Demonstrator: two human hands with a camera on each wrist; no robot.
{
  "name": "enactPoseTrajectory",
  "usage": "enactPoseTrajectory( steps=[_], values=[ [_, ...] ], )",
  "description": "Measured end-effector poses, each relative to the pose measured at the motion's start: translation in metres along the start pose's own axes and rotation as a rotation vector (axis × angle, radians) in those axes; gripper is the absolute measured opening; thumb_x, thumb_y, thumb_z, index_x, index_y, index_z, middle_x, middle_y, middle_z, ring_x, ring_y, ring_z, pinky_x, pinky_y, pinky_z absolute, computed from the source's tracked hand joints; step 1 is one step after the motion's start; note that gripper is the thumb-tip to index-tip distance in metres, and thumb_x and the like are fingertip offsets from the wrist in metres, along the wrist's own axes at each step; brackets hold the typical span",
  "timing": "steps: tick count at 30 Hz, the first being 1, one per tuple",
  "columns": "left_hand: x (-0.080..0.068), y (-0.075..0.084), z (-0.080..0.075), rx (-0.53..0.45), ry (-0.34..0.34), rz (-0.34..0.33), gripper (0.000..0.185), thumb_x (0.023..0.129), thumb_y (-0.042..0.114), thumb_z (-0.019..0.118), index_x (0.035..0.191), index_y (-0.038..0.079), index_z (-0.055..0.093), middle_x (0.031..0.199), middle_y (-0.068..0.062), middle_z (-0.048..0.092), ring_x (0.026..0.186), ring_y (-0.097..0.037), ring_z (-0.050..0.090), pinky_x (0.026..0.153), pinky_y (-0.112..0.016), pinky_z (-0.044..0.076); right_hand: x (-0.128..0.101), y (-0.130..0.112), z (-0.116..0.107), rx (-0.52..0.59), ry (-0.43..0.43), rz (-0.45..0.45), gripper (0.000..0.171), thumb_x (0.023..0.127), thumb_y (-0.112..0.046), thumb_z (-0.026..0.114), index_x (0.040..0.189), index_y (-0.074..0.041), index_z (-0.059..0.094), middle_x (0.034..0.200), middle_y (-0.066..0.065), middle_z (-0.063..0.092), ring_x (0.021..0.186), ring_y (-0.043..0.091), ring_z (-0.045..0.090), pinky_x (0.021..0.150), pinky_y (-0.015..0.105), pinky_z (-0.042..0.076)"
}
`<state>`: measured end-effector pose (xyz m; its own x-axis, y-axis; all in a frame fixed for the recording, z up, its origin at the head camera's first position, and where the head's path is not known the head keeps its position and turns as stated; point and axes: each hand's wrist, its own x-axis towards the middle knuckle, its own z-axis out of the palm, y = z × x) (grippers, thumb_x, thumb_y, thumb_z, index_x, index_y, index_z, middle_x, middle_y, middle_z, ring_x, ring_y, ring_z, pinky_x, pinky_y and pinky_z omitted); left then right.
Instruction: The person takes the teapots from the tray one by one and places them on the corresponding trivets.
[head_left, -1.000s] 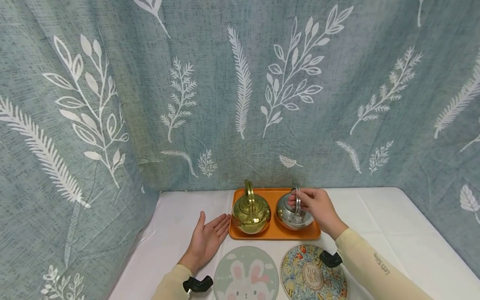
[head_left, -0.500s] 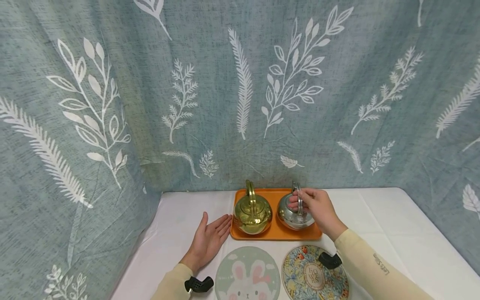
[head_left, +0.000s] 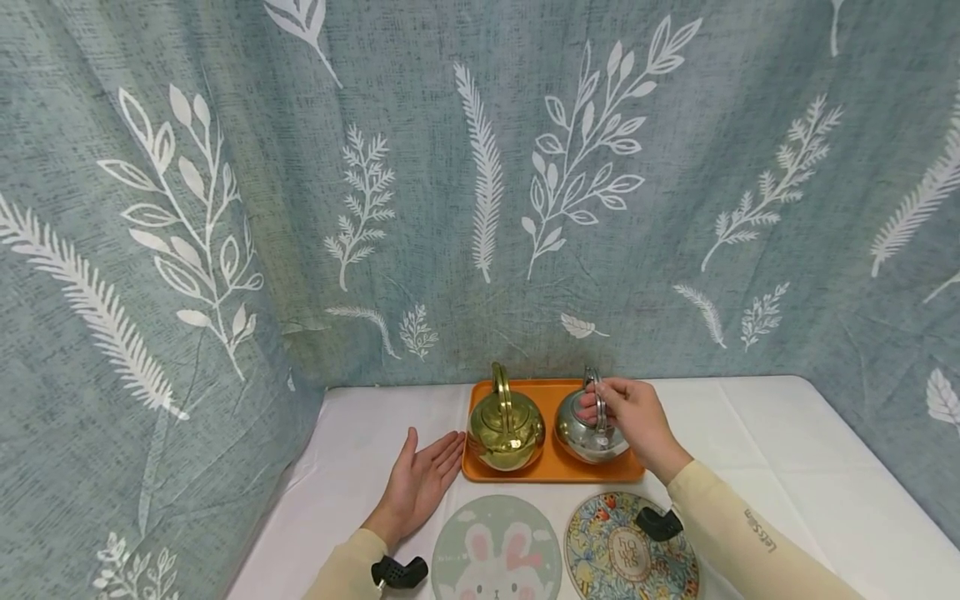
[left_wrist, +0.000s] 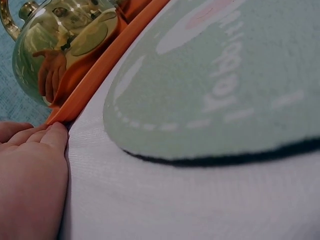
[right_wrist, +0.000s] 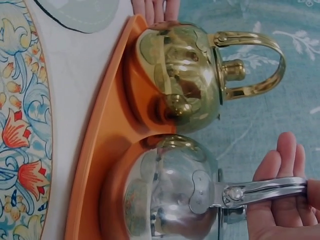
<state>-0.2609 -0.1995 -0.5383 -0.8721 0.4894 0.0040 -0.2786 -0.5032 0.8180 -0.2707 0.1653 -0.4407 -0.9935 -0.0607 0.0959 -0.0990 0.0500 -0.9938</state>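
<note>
While the right hand (head_left: pixel 633 421) curls its fingers (right_wrist: pixel 280 165) round the upright handle (right_wrist: pixel 265 188) of the silver kettle (head_left: pixel 591 429), that kettle sits on the right half of the orange tray (head_left: pixel 551 473), at the far side of the white table (head_left: pixel 757 433). Its handle arches straight above its round body, running front to back as the person sees it, so the grip sits directly over the kettle's middle. Just beside it on the left half of the tray stands the gold kettle (head_left: pixel 505 427), its own handle raised and untouched. The left hand (head_left: pixel 420 483) lies flat and relaxed on the cloth, palm turned inward, fingertips (left_wrist: pixel 52 135) touching the tray's left edge; it holds nothing. Nearer the person lie two round mats: a green rabbit mat (head_left: pixel 497 554) below the gold kettle and a flowered mat (head_left: pixel 626 550) below the silver one, which is the mat closer to the right hand.
</note>
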Motion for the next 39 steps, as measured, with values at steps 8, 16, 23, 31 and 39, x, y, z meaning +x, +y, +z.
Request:
enactPoseTrajectory(
  steps=[8, 16, 23, 31, 39],
  values=[
    [-0.002, -0.001, -0.001, -0.004, -0.01, 0.0, 0.102, 0.111, 0.071, 0.015, 0.166, -0.012, -0.01, 0.177, -0.027, -0.012, 0.165, -0.036, -0.01, 0.134, -0.042, 0.003, -0.001, 0.0, 0.001, 0.014, -0.004, -0.011, 0.036, 0.117, -0.011, 0.05, 0.13, 0.02, 0.064, 0.106, 0.02, 0.077, 0.084, 0.015, 0.076, 0.08, 0.035, 0.067],
    [-0.007, -0.004, -0.002, -0.063, 0.015, -0.023, 0.102, 0.111, 0.072, 0.017, 0.167, -0.01, -0.01, 0.178, -0.025, -0.012, 0.165, -0.035, -0.009, 0.134, -0.041, 0.004, -0.003, 0.008, 0.005, 0.01, -0.006, 0.002, 0.034, 0.117, -0.011, 0.051, 0.129, 0.018, 0.065, 0.101, 0.017, 0.076, 0.083, 0.018, 0.076, 0.079, 0.039, 0.067],
    [-0.003, -0.003, -0.002, -0.047, 0.003, -0.014, 0.102, 0.111, 0.072, 0.017, 0.168, -0.009, -0.008, 0.178, -0.024, -0.01, 0.166, -0.034, -0.007, 0.134, -0.041, 0.005, -0.004, 0.004, 0.005, 0.012, -0.004, -0.02, 0.036, 0.117, -0.011, 0.051, 0.129, 0.02, 0.065, 0.102, 0.018, 0.076, 0.083, 0.017, 0.075, 0.079, 0.036, 0.067],
    [-0.002, -0.003, 0.0, -0.029, 0.017, -0.005, 0.102, 0.111, 0.071, 0.017, 0.168, -0.01, -0.006, 0.178, -0.025, -0.008, 0.166, -0.034, -0.005, 0.134, -0.041, 0.006, -0.002, -0.001, 0.005, 0.013, -0.023, -0.036, 0.036, 0.117, -0.011, 0.05, 0.128, 0.02, 0.065, 0.101, 0.017, 0.076, 0.083, 0.018, 0.075, 0.08, 0.037, 0.067],
    [-0.002, -0.003, 0.001, -0.024, 0.023, -0.004, 0.101, 0.112, 0.071, 0.017, 0.168, -0.01, -0.006, 0.179, -0.024, -0.008, 0.166, -0.034, -0.005, 0.134, -0.041, 0.006, -0.002, -0.005, 0.006, 0.001, -0.038, -0.045, 0.035, 0.117, -0.011, 0.051, 0.127, 0.019, 0.066, 0.098, 0.016, 0.076, 0.083, 0.018, 0.075, 0.082, 0.042, 0.067]
  ],
)
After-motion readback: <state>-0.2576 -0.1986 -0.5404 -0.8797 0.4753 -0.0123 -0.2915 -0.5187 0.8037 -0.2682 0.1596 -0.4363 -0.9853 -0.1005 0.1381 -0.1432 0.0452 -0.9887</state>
